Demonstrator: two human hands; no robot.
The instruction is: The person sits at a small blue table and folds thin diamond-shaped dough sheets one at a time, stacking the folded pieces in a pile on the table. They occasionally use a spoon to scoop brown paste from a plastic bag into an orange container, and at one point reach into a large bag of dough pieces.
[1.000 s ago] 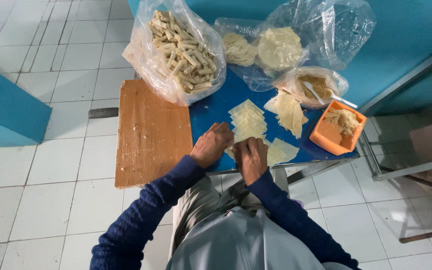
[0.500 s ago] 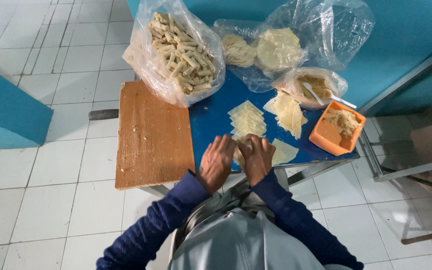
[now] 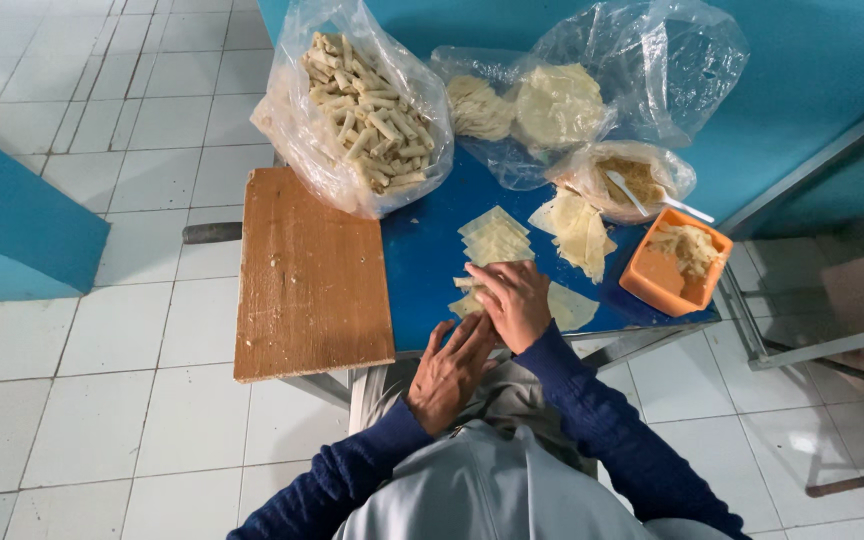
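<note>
My right hand (image 3: 514, 300) lies flat, palm down, over a pale wrapper sheet (image 3: 468, 296) at the near edge of the blue table (image 3: 422, 262), pressing or rolling it. Just behind it, my left hand (image 3: 449, 372) has its fingers stretched forward, its fingertips touching the right hand's wrist side over the table edge. A stack of square wrapper sheets (image 3: 496, 238) sits right beyond the right hand. Another loose sheet (image 3: 572, 306) lies to the right of it. What is under the right palm is mostly hidden.
A wooden board (image 3: 307, 275) covers the table's left part. A clear bag of finished rolls (image 3: 367, 110) stands at the back left, bags of wrappers (image 3: 557, 105) behind, a bag with filling and a spoon (image 3: 632, 180), more sheets (image 3: 580, 230), an orange tub (image 3: 674, 262) at right.
Both hands drew back toward the table's near edge. The left hand slid off the table toward my body; the right hand now covers the wrapper alone.
</note>
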